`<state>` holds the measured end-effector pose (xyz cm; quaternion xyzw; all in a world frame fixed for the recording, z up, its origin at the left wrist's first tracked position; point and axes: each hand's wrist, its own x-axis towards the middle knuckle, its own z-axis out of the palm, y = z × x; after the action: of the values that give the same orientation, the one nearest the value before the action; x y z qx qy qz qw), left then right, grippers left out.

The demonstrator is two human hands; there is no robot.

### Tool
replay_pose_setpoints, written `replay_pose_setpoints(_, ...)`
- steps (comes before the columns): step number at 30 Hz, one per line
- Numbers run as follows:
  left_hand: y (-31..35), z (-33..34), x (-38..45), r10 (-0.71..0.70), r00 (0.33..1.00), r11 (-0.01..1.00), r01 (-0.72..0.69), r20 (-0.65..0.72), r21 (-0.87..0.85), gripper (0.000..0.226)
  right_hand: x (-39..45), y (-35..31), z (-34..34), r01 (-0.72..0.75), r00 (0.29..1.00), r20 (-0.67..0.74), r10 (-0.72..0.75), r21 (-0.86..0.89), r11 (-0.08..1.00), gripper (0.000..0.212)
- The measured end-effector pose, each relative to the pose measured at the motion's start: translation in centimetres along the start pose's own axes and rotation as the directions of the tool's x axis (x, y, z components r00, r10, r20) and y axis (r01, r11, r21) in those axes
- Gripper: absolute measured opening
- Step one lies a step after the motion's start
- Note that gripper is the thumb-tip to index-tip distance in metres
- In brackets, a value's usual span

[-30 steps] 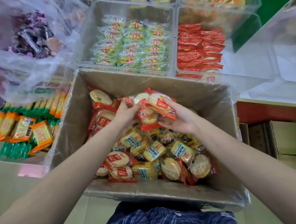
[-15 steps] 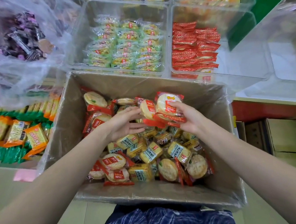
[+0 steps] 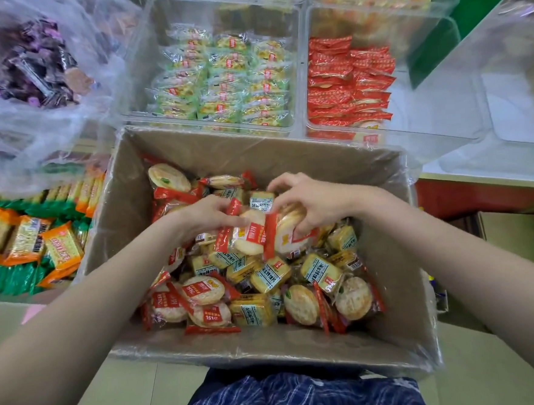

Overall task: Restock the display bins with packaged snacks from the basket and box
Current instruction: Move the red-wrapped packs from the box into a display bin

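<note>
A cardboard box (image 3: 127, 218) lined with clear plastic sits in front of me, holding several red-wrapped round rice crackers and yellow square cracker packs (image 3: 266, 276). Both hands are inside it, over the middle of the pile. My left hand (image 3: 206, 217) grips red-wrapped cracker packs (image 3: 246, 235) by their left side. My right hand (image 3: 310, 204) curls its fingers over the same bunch from the right. Behind the box stand clear display bins: one with green-wrapped snacks (image 3: 225, 82), one partly filled with red packs (image 3: 346, 83).
A clear plastic bag of dark purple snacks (image 3: 35, 70) hangs at upper left. Orange and green packs (image 3: 34, 240) lie in a bin at left. A transparent bin (image 3: 511, 96) stands at right, brown cartons (image 3: 514, 232) below it. Blue checked clothing (image 3: 292, 396) shows at the bottom.
Both hands sank lower into the box and drew together around the bunch of red cracker packs. The view shifted slightly, so the bins sit lower in frame.
</note>
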<state>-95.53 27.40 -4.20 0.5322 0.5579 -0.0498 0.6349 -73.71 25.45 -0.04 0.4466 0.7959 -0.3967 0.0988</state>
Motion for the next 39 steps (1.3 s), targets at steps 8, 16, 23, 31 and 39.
replay_pose_setpoints(8,1.5,-1.4,-1.1,0.299,0.778,0.949,-0.180,-0.552,0.260,0.019,2.3,-0.5,3.2,-0.128,0.991,0.059,0.120,0.158,0.979,0.070)
replay_pose_setpoints(16,-1.0,-1.5,0.4,0.264,0.694,0.757,0.281,-0.670,0.590,0.034,3.1,0.4,5.2,-0.280,0.957,-0.033,0.287,0.137,0.950,0.074)
replay_pose_setpoints(23,-0.5,2.9,-0.1,0.469,0.864,-0.122,-0.143,0.184,0.982,0.038,0.9,2.4,3.7,-0.299,0.911,0.012,0.412,0.709,0.639,0.070)
replay_pose_setpoints(31,-1.7,4.8,0.8,0.706,0.708,0.433,-0.455,0.021,0.778,0.048,-0.6,5.1,3.6,-0.298,0.826,0.069,0.560,0.896,0.328,0.064)
replay_pose_setpoints(39,-1.3,3.1,2.8,-0.110,0.942,0.971,0.034,-0.317,-0.235,0.047,0.7,3.5,5.0,-0.184,0.864,0.100,0.494,0.975,0.124,0.074)
